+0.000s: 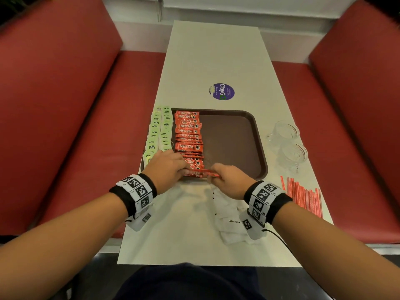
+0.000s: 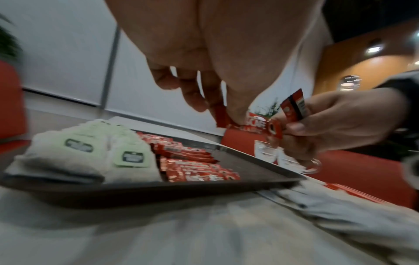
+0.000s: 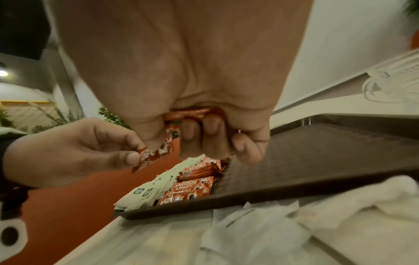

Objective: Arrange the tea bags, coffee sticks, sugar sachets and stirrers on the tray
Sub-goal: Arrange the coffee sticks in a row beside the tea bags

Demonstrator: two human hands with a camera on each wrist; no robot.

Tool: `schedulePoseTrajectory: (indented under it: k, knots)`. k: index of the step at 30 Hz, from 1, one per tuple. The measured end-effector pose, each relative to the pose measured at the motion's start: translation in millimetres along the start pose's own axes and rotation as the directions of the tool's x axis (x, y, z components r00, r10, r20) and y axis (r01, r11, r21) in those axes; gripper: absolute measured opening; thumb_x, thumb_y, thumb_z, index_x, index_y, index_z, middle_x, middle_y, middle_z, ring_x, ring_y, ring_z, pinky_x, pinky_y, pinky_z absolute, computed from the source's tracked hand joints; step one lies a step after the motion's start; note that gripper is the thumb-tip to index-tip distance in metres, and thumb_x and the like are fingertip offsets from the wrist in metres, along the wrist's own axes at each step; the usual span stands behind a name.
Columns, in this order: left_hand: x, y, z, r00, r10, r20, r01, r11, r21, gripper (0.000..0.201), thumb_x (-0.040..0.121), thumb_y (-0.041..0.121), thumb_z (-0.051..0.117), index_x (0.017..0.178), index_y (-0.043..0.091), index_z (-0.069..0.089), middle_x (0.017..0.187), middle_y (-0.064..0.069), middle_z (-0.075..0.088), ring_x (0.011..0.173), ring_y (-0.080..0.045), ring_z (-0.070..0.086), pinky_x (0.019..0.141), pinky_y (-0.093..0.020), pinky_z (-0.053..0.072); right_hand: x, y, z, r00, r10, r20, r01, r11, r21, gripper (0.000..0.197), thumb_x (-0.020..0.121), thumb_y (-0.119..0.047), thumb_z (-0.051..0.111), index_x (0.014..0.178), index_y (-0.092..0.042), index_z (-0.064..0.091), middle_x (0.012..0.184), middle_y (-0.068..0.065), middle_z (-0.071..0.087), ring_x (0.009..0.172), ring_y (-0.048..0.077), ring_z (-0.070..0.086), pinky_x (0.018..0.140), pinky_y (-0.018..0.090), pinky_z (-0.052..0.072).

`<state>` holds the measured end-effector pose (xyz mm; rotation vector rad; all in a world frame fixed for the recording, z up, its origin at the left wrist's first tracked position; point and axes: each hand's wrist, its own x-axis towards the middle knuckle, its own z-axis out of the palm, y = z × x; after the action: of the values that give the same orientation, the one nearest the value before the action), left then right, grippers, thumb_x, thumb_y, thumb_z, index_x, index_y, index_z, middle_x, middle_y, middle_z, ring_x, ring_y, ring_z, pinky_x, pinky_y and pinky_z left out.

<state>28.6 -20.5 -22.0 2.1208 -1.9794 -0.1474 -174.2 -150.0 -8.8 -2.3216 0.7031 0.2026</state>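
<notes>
While both hands pinch one coffee stick (image 1: pixel 203 172), two rows are done.
Tea bags (image 1: pixel 159 133) and coffee fill the tray (image 1: pixel 257 135); sugar sachets (image 1: pixel 229 215) and stirrers (image 1: pixel 303 194) wait outside.

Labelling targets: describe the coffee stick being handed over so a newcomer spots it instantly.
Start at the brown tray on the white table and go to its near edge, where both hands meet. The coffee stick is the red one pinched between left hand and right hand, lifted, unlike the row lying flat.
</notes>
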Motion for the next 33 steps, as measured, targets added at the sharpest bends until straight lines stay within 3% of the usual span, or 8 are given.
schedulePoseTrajectory:
  k: [3, 8, 14, 17, 21, 27, 30, 33]
  knots:
    - [14, -12, 2, 0.982, -0.175, 0.069, 0.17, 0.982, 0.082, 0.024, 0.098, 0.043, 0.052, 0.11, 0.035, 0.072, 0.107, 0.01, 0.067, 0.099, -0.02, 0.054, 0.086, -0.041, 0.042, 4, 1, -7, 0.996, 0.085, -0.033, -0.08, 0.988, 0.131, 0.007, 0.099, -0.019, 0.045, 0.101, -0.015, 0.039, 0.079, 0.001, 0.058, 0.064, 0.019, 0.053, 0.061, 0.036, 0.045]
    - [22, -14, 21, 0.959, -0.198, 0.204, 0.173, 0.976, 0.133, 0.017, 0.092, 0.047, 0.061, 0.104, 0.038, 0.069, 0.096, 0.014, 0.069, 0.101, -0.018, 0.051, 0.088, -0.037, 0.037, 8, 1, -15, 0.996, 0.091, -0.016, -0.088, 0.985, 0.151, 0.016, 0.099, -0.013, 0.04, 0.088, -0.019, 0.03, 0.073, 0.0, 0.043, 0.062, 0.016, 0.037, 0.058, 0.031, 0.034]
    - [27, -16, 29, 0.946, -0.231, 0.229, 0.186, 0.961, 0.202, 0.018, 0.092, 0.049, 0.059, 0.103, 0.039, 0.069, 0.101, 0.014, 0.068, 0.101, -0.018, 0.05, 0.089, -0.038, 0.038, 18, 8, -11, 0.997, 0.07, 0.011, -0.071, 0.994, 0.078, 0.008, 0.104, -0.022, 0.046, 0.095, -0.021, 0.045, 0.081, 0.001, 0.06, 0.064, 0.016, 0.051, 0.059, 0.03, 0.044]
    - [32, -18, 25, 0.947, -0.245, 0.209, 0.198, 0.954, 0.225, 0.02, 0.091, 0.052, 0.059, 0.104, 0.04, 0.068, 0.107, 0.011, 0.064, 0.104, -0.019, 0.051, 0.089, -0.038, 0.041, 22, 8, -12, 0.997, 0.073, 0.018, -0.074, 0.995, 0.065, 0.012, 0.103, -0.029, 0.049, 0.092, -0.033, 0.05, 0.087, 0.001, 0.068, 0.068, 0.017, 0.06, 0.062, 0.031, 0.051]
    - [36, -18, 21, 0.953, -0.238, 0.186, 0.213, 0.967, 0.143, 0.02, 0.09, 0.051, 0.06, 0.102, 0.036, 0.065, 0.104, 0.012, 0.063, 0.101, -0.017, 0.052, 0.09, -0.038, 0.041, 27, 8, -13, 0.997, 0.072, 0.022, -0.072, 0.997, 0.019, 0.015, 0.102, -0.031, 0.054, 0.088, -0.037, 0.051, 0.085, -0.004, 0.066, 0.074, 0.017, 0.064, 0.065, 0.03, 0.051]
    - [41, -7, 6, 0.996, -0.082, 0.041, 0.088, 0.981, -0.174, 0.05, 0.101, 0.052, 0.028, 0.086, 0.022, 0.065, 0.078, 0.01, 0.06, 0.075, -0.015, 0.049, 0.074, -0.036, 0.042, 37, 4, -11, 1.0, 0.023, 0.008, -0.023, 0.999, 0.024, 0.007, 0.101, -0.028, 0.055, 0.104, -0.025, 0.06, 0.093, -0.003, 0.067, 0.083, 0.017, 0.064, 0.079, 0.038, 0.055]
    - [42, 4, -1, 0.993, -0.041, 0.108, 0.06, 0.983, -0.175, 0.051, 0.102, 0.051, 0.029, 0.08, 0.019, 0.063, 0.07, 0.009, 0.054, 0.072, -0.016, 0.05, 0.067, -0.033, 0.036, 42, -4, -10, 0.999, -0.027, -0.025, 0.028, 0.999, 0.021, 0.012, 0.102, -0.031, 0.052, 0.108, -0.022, 0.057, 0.098, 0.0, 0.066, 0.086, 0.02, 0.063, 0.081, 0.043, 0.054]
    - [40, 3, -1, 0.991, -0.06, 0.122, 0.085, 0.975, -0.208, 0.038, 0.102, 0.043, 0.041, 0.088, 0.02, 0.068, 0.076, 0.007, 0.059, 0.079, -0.016, 0.052, 0.073, -0.035, 0.044, 43, -11, -10, 0.998, -0.045, -0.04, 0.046, 0.999, 0.021, 0.024, 0.104, -0.035, 0.045, 0.111, -0.016, 0.057, 0.104, 0.003, 0.061, 0.09, 0.02, 0.06, 0.082, 0.042, 0.052]
